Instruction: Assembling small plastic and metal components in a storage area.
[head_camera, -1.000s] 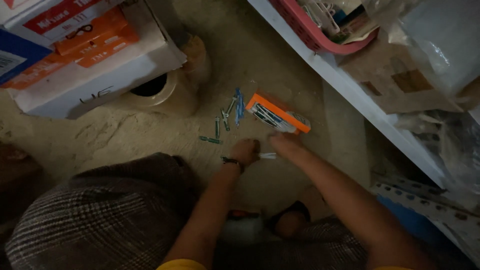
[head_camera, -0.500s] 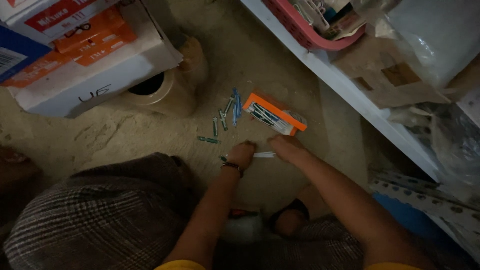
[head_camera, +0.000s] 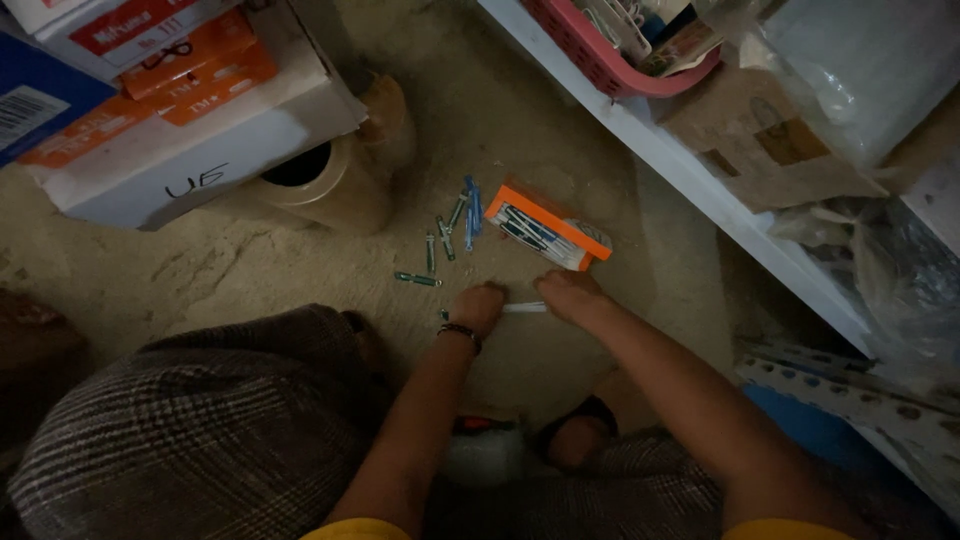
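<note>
Two hands are working low over the concrete floor (head_camera: 250, 270). The left hand (head_camera: 478, 308) is curling into a loose fist, fingers closed on one end of a thin white stick-like piece (head_camera: 525, 308); the right hand (head_camera: 570, 296) is pinching the other end, fingers narrow. The piece is lying just above the floor between them. Several small green and blue pens (head_camera: 445, 235) are lying scattered just beyond, beside an open orange box (head_camera: 548, 228) of the same.
</note>
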